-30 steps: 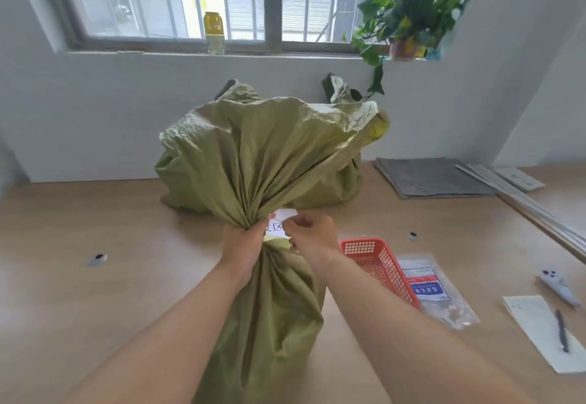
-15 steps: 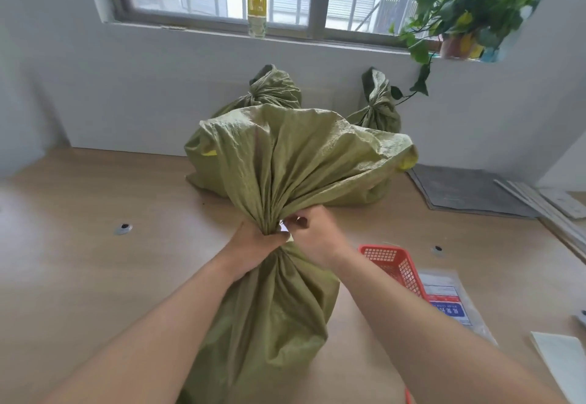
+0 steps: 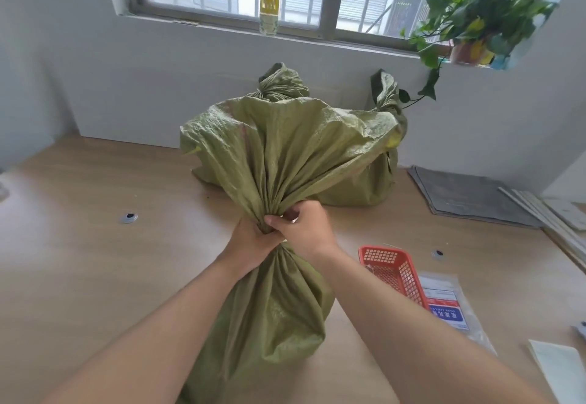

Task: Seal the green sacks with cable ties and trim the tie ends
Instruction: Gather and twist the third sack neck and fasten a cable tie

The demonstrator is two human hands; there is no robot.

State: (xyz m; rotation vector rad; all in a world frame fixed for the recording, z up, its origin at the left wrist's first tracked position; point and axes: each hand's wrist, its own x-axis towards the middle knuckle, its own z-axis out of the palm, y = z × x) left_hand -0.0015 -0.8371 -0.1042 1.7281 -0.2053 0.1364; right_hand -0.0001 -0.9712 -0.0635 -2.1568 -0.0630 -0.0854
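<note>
- A green sack (image 3: pixel 276 308) stands upright on the wooden desk (image 3: pixel 79 261), close to the person, with its mouth gathered into a narrow neck and the loose top fanning out above it.
- The left hand (image 3: pixel 250 241) grips that neck from the left, its fingers clamped round the bunched cloth.
- The right hand (image 3: pixel 306 229) meets it from the right, its fingers (image 3: pixel 287 215) curled tight against the same neck and touching the left hand.
- A small white bit shows between the hands; what it is cannot be told.
- Behind it, against the wall, sit two tied sacks (image 3: pixel 280 83), their necks already cinched.
- A red basket (image 3: pixel 391 268) lies on the desk just right of the right forearm, with a clear plastic packet (image 3: pixel 450 308) beside it.
- A grey mat (image 3: pixel 469 197) lies further back on the right.
</note>
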